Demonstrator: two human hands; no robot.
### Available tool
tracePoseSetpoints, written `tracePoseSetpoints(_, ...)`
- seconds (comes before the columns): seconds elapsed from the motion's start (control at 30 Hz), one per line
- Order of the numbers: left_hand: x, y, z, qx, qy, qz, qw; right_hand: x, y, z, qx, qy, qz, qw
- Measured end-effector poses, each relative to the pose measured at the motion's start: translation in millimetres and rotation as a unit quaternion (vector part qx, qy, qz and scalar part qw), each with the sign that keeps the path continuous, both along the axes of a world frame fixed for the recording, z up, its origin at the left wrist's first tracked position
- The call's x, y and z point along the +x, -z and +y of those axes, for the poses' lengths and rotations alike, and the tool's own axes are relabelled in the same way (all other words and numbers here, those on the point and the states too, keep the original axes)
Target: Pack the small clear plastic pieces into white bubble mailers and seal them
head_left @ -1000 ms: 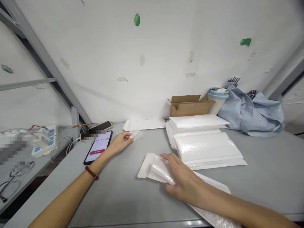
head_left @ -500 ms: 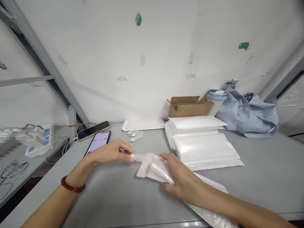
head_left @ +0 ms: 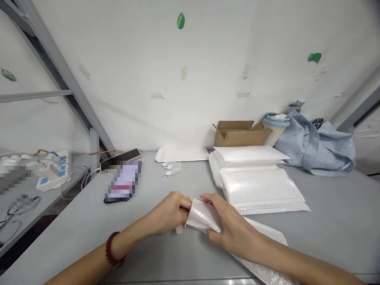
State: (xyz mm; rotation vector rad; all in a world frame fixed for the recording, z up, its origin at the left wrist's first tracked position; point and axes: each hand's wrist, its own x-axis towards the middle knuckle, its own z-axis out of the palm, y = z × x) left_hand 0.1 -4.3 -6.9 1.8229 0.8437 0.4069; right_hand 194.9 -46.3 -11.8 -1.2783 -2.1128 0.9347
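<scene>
My right hand (head_left: 227, 223) is wrapped around a white bubble mailer (head_left: 204, 215), whose open end faces left. The mailer's rest runs under the right forearm to the table's front edge. Curled at that open end is my left hand (head_left: 169, 211), its fingertips inside the mouth and hidden, so what they grip does not show. Behind the hands lie several small clear-white tubes (head_left: 174, 168) with thin loops.
A stack of white bubble mailers (head_left: 261, 186) lies right of centre, another flat mailer (head_left: 184, 155) by the wall. Behind stand a cardboard box (head_left: 242, 136), a lidded cup (head_left: 276, 128) and a blue cloth bag (head_left: 317, 146). Left are two phones (head_left: 123, 182) and a power strip (head_left: 55, 172).
My left hand has moved right and put its fingertips into the mailer's mouth. The white tube it pinched is out of sight. My right hand keeps its hold.
</scene>
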Motion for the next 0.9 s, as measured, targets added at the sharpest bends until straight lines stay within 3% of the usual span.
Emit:
tracePoseSetpoints(0.1,-4,-1.0,3,-0.003,0.013,0.006,1.0,-1,-3.6,-2,-0.005,-0.003,-0.003,1.0)
tracePoseSetpoints(0.27,0,-0.3,3,0.155,0.035,0.051,0.986,-2,-5.0,-2,-0.006,-0.022,-0.016,1.0)
tracePoseSetpoints(0.33,4,2.8,2,0.173,0.039,0.035,0.984,-3,-4.9,-2,-0.004,-0.027,-0.023,0.999)
tracePoseSetpoints(0.43,8,5.9,1,0.112,0.055,-0.02,0.992,-2,-4.7,-3,-0.002,-0.03,-0.028,0.999)
tracePoseSetpoints(0.57,1,-1.5,5,-0.046,0.062,-0.036,0.996,0,-2.6,-4,-0.017,-0.034,-0.027,0.999)
tracePoseSetpoints(0.63,-8,-10.0,11,-0.085,0.021,-0.036,0.996,1,-1.9,-2,-0.017,-0.019,-0.024,0.999)
tracePoseSetpoints(0.7,-16,-18.7,19,-0.066,-0.088,-0.053,0.992,3,-2.9,3,-0.011,0.023,-0.007,1.0)
tracePoseSetpoints(0.8,-16,-24.4,21,-0.054,-0.248,-0.088,0.963,5,-6.8,12,0.007,0.113,0.041,0.993)
tracePoseSetpoints(0.83,-13,-23.1,19,-0.072,-0.258,-0.106,0.958,6,-7.9,15,0.016,0.139,0.058,0.988)
tracePoseSetpoints(0.9,0,-16.0,8,-0.128,-0.213,-0.154,0.956,6,-8.5,17,0.039,0.177,0.081,0.98)
